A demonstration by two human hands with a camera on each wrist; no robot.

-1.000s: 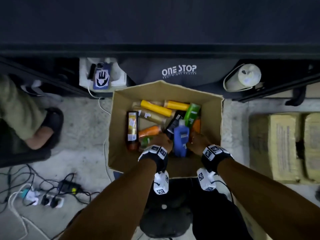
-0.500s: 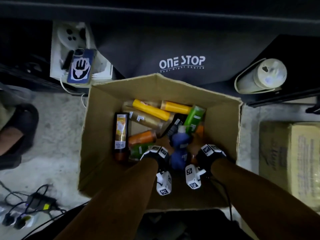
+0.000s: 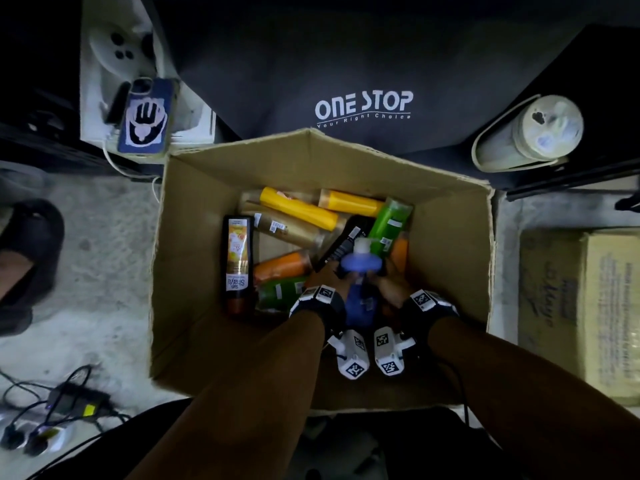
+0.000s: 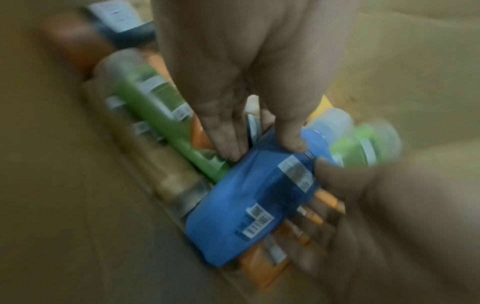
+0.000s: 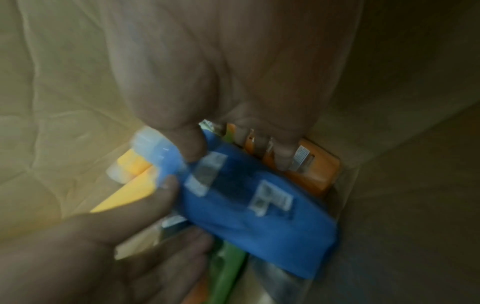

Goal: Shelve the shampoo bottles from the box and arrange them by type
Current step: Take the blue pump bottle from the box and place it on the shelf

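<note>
Cardboard box (image 3: 450, 237) fills more of the head view than a second ago: my head has dropped closer and both forearms are further in. Its load is unchanged: yellow bottles (image 3: 298, 207) at the far side, a gold one (image 3: 287, 228) under them, green bottle (image 3: 389, 220) far right, tall dark bottle (image 3: 237, 261) along the left, orange bottle (image 3: 280, 265) mid-box.

Blue bottle (image 3: 360, 271) is what changed. A second ago it lay on the pile near the front wall. Now it is tipped up between my hands, pale cap pointing far and shoulder raised. I read that as the first pick under way. Nothing is shelved yet, no shelf is in view, and sorting by type is all still ahead.

Left hand (image 3: 325, 275) grips the bottle's left side, right hand (image 3: 389, 282) its right side. Both are clenched on it, not released.

View differences:
- Head view gives box layout and bottle tilt, but the wrist rigs hide most of the fingers.
- Left wrist view shows the blue bottle (image 4: 259, 205) label-side up with barcode stickers, my left thumb on its shoulder and fingers along its far edge, and the right hand (image 4: 376, 216) coming in from the near right. Blurred.
- Right wrist view shows my right thumb on the bottle's neck and fingers behind it, touching orange bottles (image 5: 311, 174) at the box wall. Whether the base is clear of the pile, cannot tell.
</note>
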